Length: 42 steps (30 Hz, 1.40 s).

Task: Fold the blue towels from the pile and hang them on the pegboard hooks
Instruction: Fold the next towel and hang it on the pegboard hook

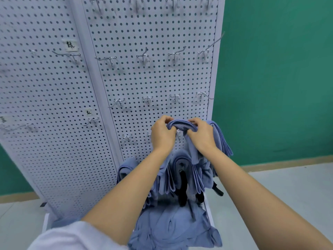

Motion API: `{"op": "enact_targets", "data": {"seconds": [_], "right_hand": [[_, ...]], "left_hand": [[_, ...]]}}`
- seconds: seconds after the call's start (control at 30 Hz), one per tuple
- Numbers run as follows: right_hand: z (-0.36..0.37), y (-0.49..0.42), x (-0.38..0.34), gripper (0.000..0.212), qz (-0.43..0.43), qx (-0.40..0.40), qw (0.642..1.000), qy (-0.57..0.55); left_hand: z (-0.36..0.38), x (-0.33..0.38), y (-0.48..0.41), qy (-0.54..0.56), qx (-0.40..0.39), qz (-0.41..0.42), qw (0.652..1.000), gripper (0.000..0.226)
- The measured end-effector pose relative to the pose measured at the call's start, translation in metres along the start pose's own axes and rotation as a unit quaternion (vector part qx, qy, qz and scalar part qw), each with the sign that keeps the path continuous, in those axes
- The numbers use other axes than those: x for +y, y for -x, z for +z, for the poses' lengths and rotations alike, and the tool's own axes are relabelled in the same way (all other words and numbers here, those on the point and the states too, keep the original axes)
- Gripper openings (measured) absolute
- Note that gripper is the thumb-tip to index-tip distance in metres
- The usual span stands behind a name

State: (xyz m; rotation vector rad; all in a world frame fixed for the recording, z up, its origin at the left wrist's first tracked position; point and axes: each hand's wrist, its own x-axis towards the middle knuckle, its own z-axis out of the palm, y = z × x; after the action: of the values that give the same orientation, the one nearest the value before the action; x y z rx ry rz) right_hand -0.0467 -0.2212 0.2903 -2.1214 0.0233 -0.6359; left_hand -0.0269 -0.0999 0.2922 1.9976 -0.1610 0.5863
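Towel point(180, 125): blue, folded, its top arched against the lower pegboard point(153, 78), just above hung towels point(182, 170). Base point(47, 222): white, holds the loose blue pile point(173, 228). Left hand point(162, 134) and right hand point(201, 136): raised close together, arms extended, each gripping the towel's top fold.

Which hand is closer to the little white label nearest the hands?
Left. The left hand grips the folded blue towel right of the label and slightly lower; the right hand grips it farther right.

Head view, downward, near pegboard point(153, 78)
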Motion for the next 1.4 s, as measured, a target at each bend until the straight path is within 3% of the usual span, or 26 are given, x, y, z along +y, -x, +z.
{"op": "enact_targets", "data": {"seconds": [0.37, 0.47, 0.53, 0.67, 0.8, 0.87, 1.03, 1.4], "right_hand": [[0.05, 0.002, 0.059, 0.04, 0.011, -0.019, 1.0, -0.014], [0.056, 0.012, 0.068, 0.044, 0.029, 0.005, 0.999, 0.027], [0.057, 0.023, 0.071, 0.051, 0.042, 0.028, 0.993, 0.11], [0.053, 0.036, 0.077, 0.038, 0.018, 0.029, 0.957, 0.289], [0.044, 0.038, 0.077, 0.012, 0.019, 0.003, 0.962, 0.273], [0.04, 0.038, 0.077, 0.014, 0.029, -0.005, 0.972, 0.235], [0.035, 0.041, 0.091, 0.016, 0.049, -0.023, 0.98, 0.193], [0.031, 0.043, 0.092, 0.014, 0.066, -0.074, 0.974, 0.203]], "left_hand": [[0.042, -0.055, 0.009, 0.059, -0.006, -0.045, 0.997, 0.03], [0.042, -0.066, 0.025, -0.097, 0.017, -0.034, 0.995, 0.054], [0.042, -0.07, 0.037, -0.183, 0.017, -0.033, 0.982, 0.066], [0.047, -0.075, 0.047, -0.257, -0.013, -0.029, 0.966, 0.052], [0.055, -0.064, 0.052, -0.202, -0.048, -0.029, 0.978, 0.031], [0.062, -0.06, 0.055, -0.151, -0.056, -0.042, 0.986, 0.027], [0.07, -0.066, 0.058, -0.138, -0.054, -0.102, 0.984, 0.048], [0.055, -0.078, 0.06, -0.056, -0.103, -0.128, 0.985, 0.052]]}}
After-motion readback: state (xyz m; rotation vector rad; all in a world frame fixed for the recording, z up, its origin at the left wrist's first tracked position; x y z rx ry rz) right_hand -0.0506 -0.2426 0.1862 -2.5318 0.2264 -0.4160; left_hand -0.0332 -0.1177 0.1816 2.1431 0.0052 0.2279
